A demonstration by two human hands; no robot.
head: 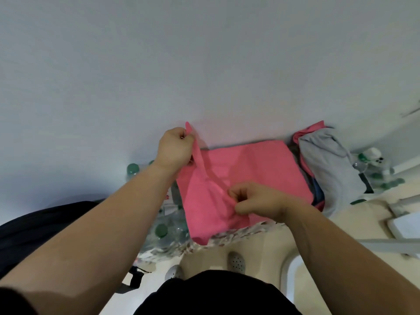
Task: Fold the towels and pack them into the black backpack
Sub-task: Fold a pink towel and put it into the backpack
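Note:
A pink towel (247,169) hangs spread in front of me, held up by one edge. My left hand (176,147) grips the upper corner of that edge, raised near the white wall. My right hand (254,202) pinches the same edge lower down, closer to me. The edge runs stretched between both hands. A dark shape at the far left (34,226) may be the black backpack; too little of it shows to be sure.
A pile of towels (329,164), grey on top with pink and blue beneath, lies to the right. Clear bottles with green caps (163,230) stand below my left arm and others at the far right (372,169). A patterned cloth (227,237) covers the surface edge.

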